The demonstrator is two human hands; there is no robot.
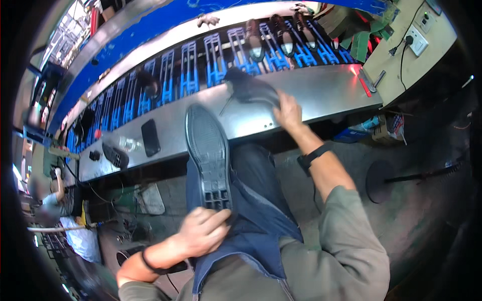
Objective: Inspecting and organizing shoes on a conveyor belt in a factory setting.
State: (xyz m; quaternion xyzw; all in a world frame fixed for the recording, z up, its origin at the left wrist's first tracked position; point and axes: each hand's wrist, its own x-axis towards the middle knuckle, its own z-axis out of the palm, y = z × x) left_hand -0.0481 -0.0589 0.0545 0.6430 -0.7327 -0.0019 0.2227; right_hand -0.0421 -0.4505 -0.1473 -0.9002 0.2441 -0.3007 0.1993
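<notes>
Hands [206, 233] [289, 113] hold black sole [207, 145] (left) and dark shoe [249, 89] (right), any lettering unreadable.

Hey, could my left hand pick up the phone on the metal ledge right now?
Probably not right away: your left hand holds the black shoe sole by its heel end. The phone itself looks uncovered, so a free hand could likely get it.
</notes>
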